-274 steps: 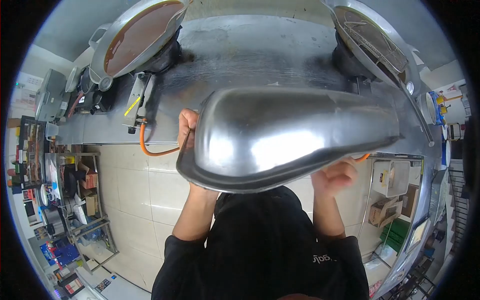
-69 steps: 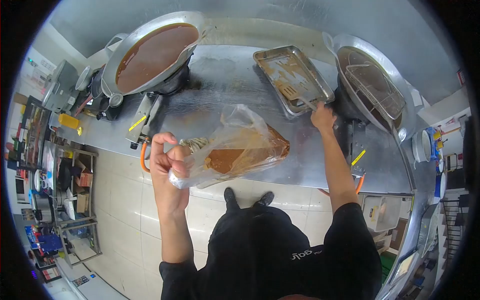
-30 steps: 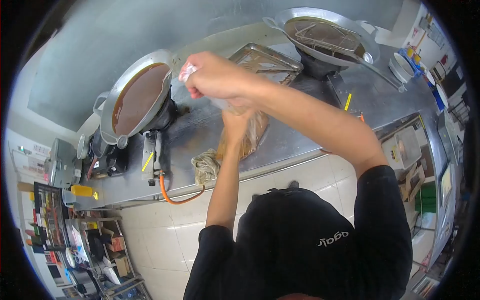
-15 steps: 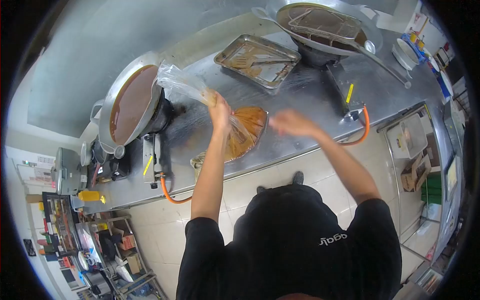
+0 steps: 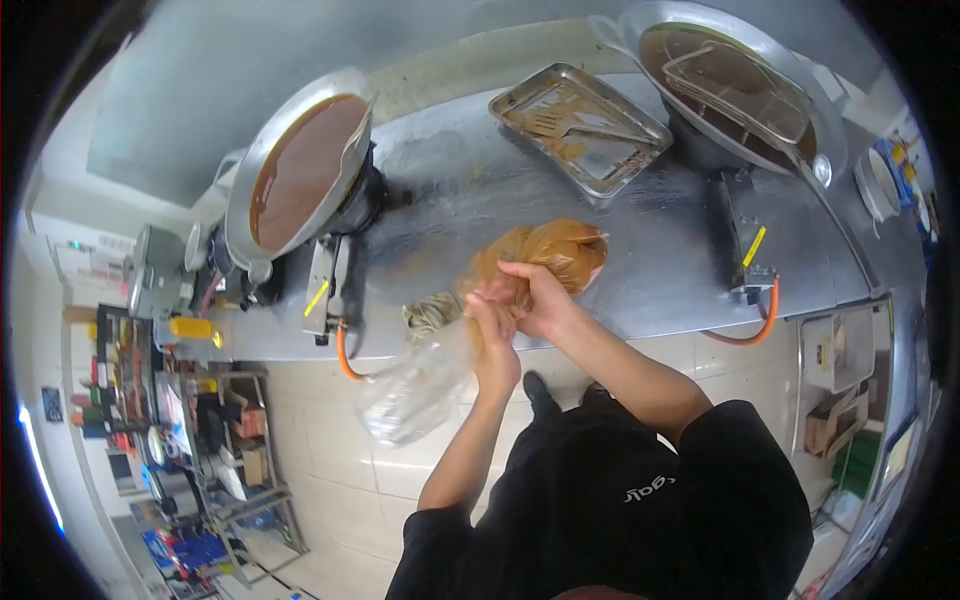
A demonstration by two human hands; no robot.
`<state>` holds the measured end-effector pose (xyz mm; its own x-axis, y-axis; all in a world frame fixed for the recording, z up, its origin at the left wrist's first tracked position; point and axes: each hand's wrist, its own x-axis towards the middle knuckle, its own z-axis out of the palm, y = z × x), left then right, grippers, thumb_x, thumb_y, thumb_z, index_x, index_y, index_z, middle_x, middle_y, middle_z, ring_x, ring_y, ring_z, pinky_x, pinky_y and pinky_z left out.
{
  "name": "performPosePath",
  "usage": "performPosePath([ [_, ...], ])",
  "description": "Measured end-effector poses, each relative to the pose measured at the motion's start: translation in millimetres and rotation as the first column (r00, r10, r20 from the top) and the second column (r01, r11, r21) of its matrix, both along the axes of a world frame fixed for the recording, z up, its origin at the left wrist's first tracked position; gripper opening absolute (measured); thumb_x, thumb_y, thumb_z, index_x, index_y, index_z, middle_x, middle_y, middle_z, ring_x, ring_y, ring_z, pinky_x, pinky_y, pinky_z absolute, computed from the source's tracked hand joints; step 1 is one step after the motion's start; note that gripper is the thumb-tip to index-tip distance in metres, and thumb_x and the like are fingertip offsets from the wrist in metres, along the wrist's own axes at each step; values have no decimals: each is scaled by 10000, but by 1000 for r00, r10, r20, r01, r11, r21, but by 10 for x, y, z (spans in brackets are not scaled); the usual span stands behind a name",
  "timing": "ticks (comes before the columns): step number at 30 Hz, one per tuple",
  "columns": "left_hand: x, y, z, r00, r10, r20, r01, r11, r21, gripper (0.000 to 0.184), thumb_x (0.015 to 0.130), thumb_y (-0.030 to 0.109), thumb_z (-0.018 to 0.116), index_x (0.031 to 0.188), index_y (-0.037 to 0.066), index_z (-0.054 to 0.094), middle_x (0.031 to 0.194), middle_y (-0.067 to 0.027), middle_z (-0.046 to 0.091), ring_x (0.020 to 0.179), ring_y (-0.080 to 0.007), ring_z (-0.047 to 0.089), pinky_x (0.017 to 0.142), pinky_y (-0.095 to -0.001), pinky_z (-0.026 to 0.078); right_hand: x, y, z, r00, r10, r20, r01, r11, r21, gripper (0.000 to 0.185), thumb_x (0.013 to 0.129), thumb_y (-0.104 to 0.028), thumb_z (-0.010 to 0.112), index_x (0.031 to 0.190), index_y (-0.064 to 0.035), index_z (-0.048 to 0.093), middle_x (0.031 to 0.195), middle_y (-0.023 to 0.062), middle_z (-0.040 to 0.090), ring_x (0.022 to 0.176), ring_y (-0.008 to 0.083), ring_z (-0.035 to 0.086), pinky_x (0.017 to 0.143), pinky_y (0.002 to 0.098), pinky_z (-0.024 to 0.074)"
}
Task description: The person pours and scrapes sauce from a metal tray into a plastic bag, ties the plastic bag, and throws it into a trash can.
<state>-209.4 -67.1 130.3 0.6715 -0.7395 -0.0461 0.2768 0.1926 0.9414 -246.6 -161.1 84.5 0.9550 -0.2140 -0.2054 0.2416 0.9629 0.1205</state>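
Observation:
A clear plastic bag (image 5: 565, 250) with brown paste in its end lies on the steel counter, its loose plastic hanging over the front edge. My left hand (image 5: 492, 335) is closed round the gathered neck of the bag. Right beside it, my right hand (image 5: 541, 300) grips the same neck just below the filled part. A crumpled cloth (image 5: 430, 314) sits left of the hands. Behind the bag, a smeared metal tray (image 5: 603, 180) holds a slotted spatula (image 5: 590, 129).
A large pan of reddish-brown liquid (image 5: 305, 180) stands on a burner at the left. Another pan (image 5: 690, 95) at the right holds dark liquid and a wire basket (image 5: 750, 95). Burner controls with orange hoses (image 5: 772, 325) sit at the counter's front edge. Shelving (image 5: 230, 450) stands lower left.
The bag's loose end has swung from the back left to the front of the counter. My right hand, apart from the bag half a second ago, now grips its neck beside my left hand.

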Motion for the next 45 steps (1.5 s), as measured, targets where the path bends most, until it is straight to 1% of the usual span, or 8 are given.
performPosePath([
  [3, -25, 207, -175, 997, 0, 83, -3, 999, 34, 497, 1031, 449, 338, 672, 106, 349, 599, 10, 340, 581, -119, 393, 650, -284, 388, 12, -280, -987, 813, 257, 522, -297, 955, -7, 175, 957, -145, 449, 958, 0, 547, 768, 58, 577, 788, 184, 610, 809, 311, 494],
  [9, 324, 132, -122, 989, -95, 111, 77, 984, 163, 473, 1028, 381, 359, 741, 40, 515, 697, -95, 535, 695, -231, 552, 729, -360, 446, -211, -289, -103, 651, 115, -750, -475, 832, -285, 133, 882, -64, 517, 772, -40, 588, 635, -13, 476, 435, 54, 348, 448, 215, 336],
  [13, 680, -187, -439, 603, -218, 767, 111, 975, 190, 220, 919, 171, 458, 921, 1, 598, 847, -160, 591, 849, -321, 572, 825, -419, 408, -286, -369, 299, 482, -198, -854, -876, -147, -460, 339, 793, -25, 522, 1101, 83, 611, 909, 154, 652, 772, 250, 628, 616, 369, 507],
  [19, 790, -526, -289, 322, -42, 946, 116, 993, 4, 289, 848, 125, 500, 1103, 14, 579, 1063, -189, 597, 1073, -342, 490, 968, -441, 269, -212, -516, 1016, 437, -358, -825, -733, -674, -96, 294, 755, -27, 541, 998, 93, 652, 921, 236, 661, 814, 348, 662, 669, 414, 513],
  [25, 905, -733, -725, 668, -635, 388, 623, 763, 175, 275, 914, 261, 485, 1004, 59, 647, 1031, -172, 628, 1014, -361, 534, 869, -457, 380, -285, -528, 353, 876, -369, -310, -475, -770, -425, 253, 802, -43, 536, 1039, 30, 588, 957, 219, 647, 885, 385, 639, 756, 421, 500],
  [30, 815, -837, -1145, 308, -409, 859, 154, 912, 380, 340, 947, 318, 500, 905, 19, 656, 863, -164, 671, 745, -324, 640, 684, -444, 492, -405, -226, 466, 745, -526, -409, -663, -648, -374, 185, 833, -12, 517, 1017, 1, 499, 1047, 233, 600, 974, 421, 580, 811, 461, 480],
  [40, 514, -876, -971, 731, -559, -392, 647, 751, 134, 113, 913, 114, 616, 899, 16, 671, 851, -45, 642, 755, -130, 642, 626, -240, 510, -711, -92, -214, 598, -801, -32, -637, -451, -625, 276, 837, -38, 536, 1106, -79, 493, 1013, 189, 611, 984, 405, 585, 786, 457, 478],
  [45, 167, -758, -1597, 705, -571, 420, 410, 812, 415, 183, 918, 64, 565, 1032, -46, 654, 1033, -126, 648, 927, -198, 629, 800, -302, 494, -831, -50, -188, 357, -893, -275, -512, 59, -857, 288, 804, 7, 517, 1086, -50, 502, 929, 131, 623, 881, 278, 626, 787, 366, 476],
])
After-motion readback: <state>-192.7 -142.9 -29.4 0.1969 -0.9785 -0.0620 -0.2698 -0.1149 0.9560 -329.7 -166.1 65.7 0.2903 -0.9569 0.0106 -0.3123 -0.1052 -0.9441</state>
